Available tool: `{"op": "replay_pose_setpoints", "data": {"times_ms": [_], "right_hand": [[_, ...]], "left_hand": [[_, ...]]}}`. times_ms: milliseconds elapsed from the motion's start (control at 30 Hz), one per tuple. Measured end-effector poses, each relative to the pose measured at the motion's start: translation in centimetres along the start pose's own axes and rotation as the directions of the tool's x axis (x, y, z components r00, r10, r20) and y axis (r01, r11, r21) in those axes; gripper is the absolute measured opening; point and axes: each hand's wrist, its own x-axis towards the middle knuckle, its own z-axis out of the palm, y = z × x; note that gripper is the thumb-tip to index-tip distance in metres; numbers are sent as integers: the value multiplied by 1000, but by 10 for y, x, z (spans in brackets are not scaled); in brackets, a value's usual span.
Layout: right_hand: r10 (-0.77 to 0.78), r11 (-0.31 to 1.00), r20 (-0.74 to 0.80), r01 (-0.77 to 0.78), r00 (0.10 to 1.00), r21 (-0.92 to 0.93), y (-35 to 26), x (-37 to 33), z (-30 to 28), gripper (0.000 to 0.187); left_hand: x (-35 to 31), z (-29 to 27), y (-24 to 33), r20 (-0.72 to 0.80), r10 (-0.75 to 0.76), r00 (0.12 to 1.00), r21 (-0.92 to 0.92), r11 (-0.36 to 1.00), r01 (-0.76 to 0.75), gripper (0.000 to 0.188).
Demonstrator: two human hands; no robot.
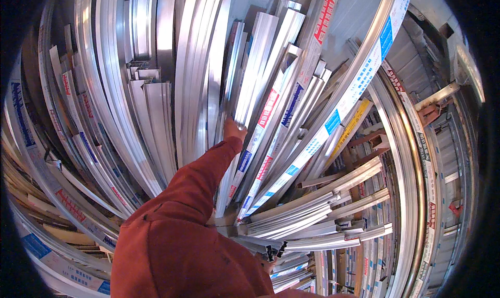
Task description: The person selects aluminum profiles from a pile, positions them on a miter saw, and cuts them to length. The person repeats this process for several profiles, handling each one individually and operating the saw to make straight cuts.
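Item: silver metal profile (255,58), one of a leaning row. Position: directly ahead of the left hand (234,131), its long axis running up and slightly rightward from the fingers. Nearer hand: the left, at the end of an outstretched maroon sleeve (182,204). Condition of left hand: fingers bent against the profile's lower stretch; whether they had closed around it could not be told.

Right hand (269,265): lower and well apart, mostly hidden by the sleeve, just beside small dark profile ends (270,253); grip could not be told.

Adjoining stock: a red-and-blue-labelled profile (268,108), just right of the left hand, roughly parallel; a long blue-and-white-wrapped profile (333,122), farther right, slanting more steeply rightward; pale short profiles (299,213), below right, lying crosswise.
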Motion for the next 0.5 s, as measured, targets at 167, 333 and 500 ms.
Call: {"op": "replay_pose_setpoints", "data": {"times_ms": [167, 333, 500], "right_hand": [[-187, 963, 176, 216, 966, -162, 45, 60, -45, 82], [-171, 954, 156, 203, 973, -222, 26, 40, -37, 79], [-230, 957, 111, 245, 967, -157, 4, 7, -7, 74]], "left_hand": [[4, 9, -17, -232, 184, 955, 252, 960, -123, 57], [-2, -6, -2, -36, -9, 999, 95, 995, 13, 63], [7, -7, -18, -91, 24, 996, 91, 996, -16, 63]]}}
